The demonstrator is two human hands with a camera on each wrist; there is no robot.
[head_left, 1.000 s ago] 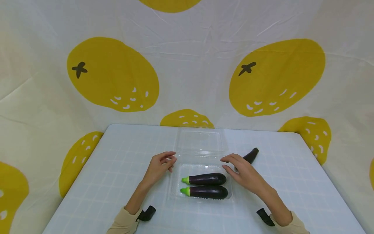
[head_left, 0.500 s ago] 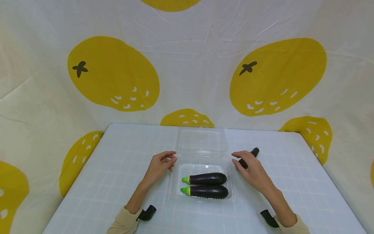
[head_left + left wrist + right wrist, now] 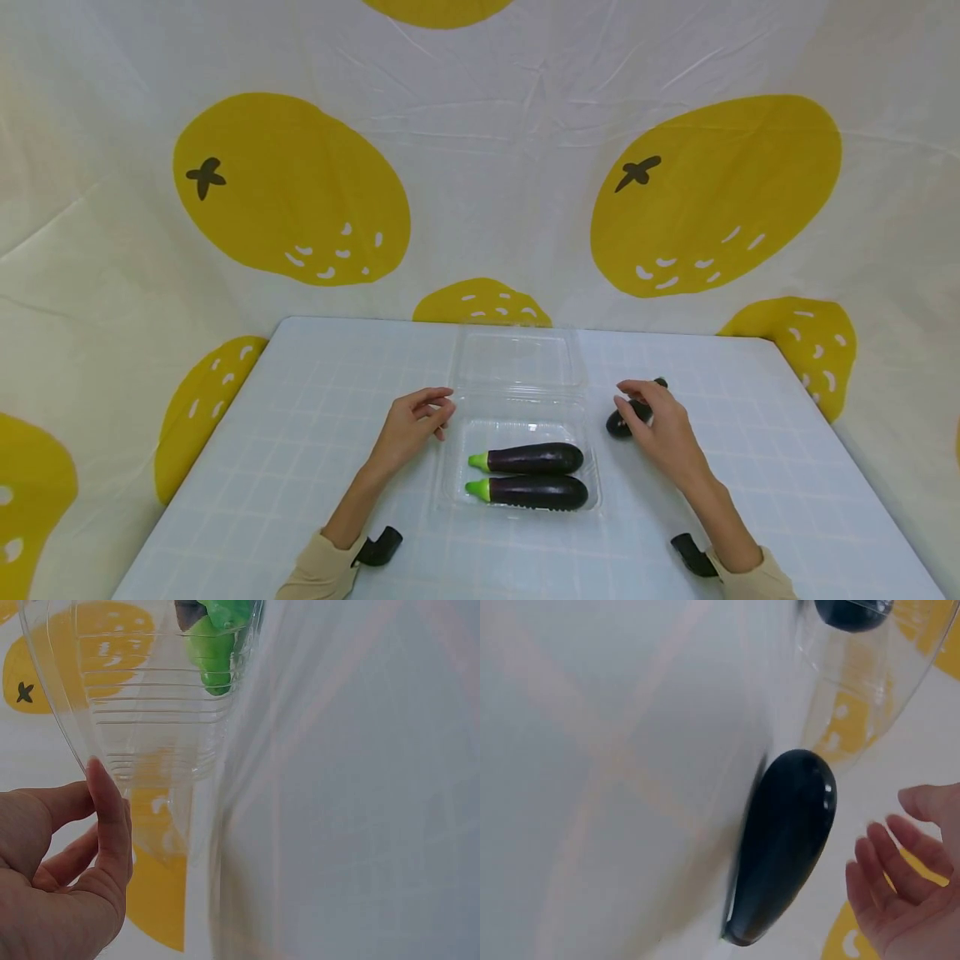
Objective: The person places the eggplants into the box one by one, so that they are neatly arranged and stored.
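Two dark purple eggplants with green stems, the rear eggplant (image 3: 536, 458) and the front eggplant (image 3: 536, 492), lie side by side in the base of a clear plastic clamshell box (image 3: 465, 500). Its lid (image 3: 516, 360) is folded back. My left hand (image 3: 403, 429) is at the box's left edge, fingers loosely bent; in the left wrist view a fingertip (image 3: 94, 766) appears right at the clear rim. A third eggplant (image 3: 619, 423) lies on the table right of the box. Over it hovers my right hand (image 3: 663, 429), fingers apart and partly covering it; the right wrist view shows a gap between them.
The table (image 3: 315, 358) wears a pale checked cover. Behind it hangs a white cloth (image 3: 495, 167) printed with yellow fruit. Black curved pieces, a left one (image 3: 378, 546) and a right one (image 3: 692, 554), stick out at the wrists by beige sleeves.
My right hand has moved right, from the box's right edge to over the third eggplant, whose rounded end now shows. My left hand and the box have stayed put.
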